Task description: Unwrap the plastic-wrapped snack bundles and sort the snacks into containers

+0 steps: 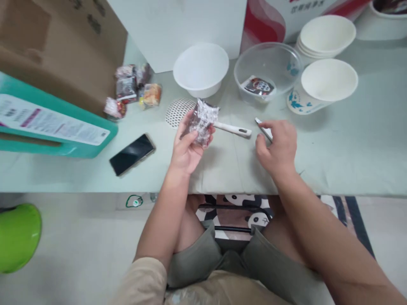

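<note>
My left hand [187,148] is closed around a shiny packet [203,120] with a dark, crinkled clear-and-silver wrapper, held above the table. Beneath and behind it lies a white slotted skimmer [233,128], its perforated head partly covered by my hand. Over on the right, my right hand [278,146] is low at the tabletop, thumb and forefinger apart around a slim silvery-white tool [263,129]. Part of that tool is hidden by the hand, so its kind is unclear. A white bowl [201,70] and a clear plastic bowl [270,63] with a dark packet [259,86] inside stand just behind.
Paper cups [324,89] stand at the back right. Several small wrapped packets [127,89] lie beside a cardboard box [63,46] and a teal package [60,123] at left. A phone [132,154] lies near the table's front edge. A green bin [19,237] is on the floor.
</note>
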A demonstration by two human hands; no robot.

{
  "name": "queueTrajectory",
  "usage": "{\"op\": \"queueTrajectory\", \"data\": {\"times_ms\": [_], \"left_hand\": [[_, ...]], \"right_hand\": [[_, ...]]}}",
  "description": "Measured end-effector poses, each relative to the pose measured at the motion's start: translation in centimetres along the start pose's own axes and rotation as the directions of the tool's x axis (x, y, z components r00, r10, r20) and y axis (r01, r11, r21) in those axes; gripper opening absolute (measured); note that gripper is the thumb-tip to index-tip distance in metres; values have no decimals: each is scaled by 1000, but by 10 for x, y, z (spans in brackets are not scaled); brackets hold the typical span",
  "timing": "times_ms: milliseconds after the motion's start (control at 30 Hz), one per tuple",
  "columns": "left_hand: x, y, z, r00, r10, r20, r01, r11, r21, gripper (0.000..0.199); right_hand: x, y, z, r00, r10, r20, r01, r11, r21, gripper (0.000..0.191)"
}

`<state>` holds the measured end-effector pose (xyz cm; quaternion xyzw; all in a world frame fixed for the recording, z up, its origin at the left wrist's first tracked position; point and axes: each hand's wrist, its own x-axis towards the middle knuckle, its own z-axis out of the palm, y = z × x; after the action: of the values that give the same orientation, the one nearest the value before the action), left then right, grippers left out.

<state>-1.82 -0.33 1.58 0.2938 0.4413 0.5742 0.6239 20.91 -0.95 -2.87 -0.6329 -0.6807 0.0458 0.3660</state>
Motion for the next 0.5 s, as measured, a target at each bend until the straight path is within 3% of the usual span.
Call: {"op": "queueTrajectory", "data": {"times_ms": [133,267,433,500], "left_hand": [[-8,-26,19,979,-198,49,203,964,-172,45],[0,-33,35,947,-302,109,320,918,-235,33],[18,-36,30,939,-299,171,336,907,-255,33],[24,-34,26,934,-288,213,337,907,-251,37]], "right_hand": [[-10,27,-18,985,153,84,-137,976,-171,34],[-16,45,-24,967,186,176,-148,967,-209,34],[-5,43,-28,952,214,220,-162,959,-231,18],[0,34,-31,948,249,199,-220,963,-154,16]]}}
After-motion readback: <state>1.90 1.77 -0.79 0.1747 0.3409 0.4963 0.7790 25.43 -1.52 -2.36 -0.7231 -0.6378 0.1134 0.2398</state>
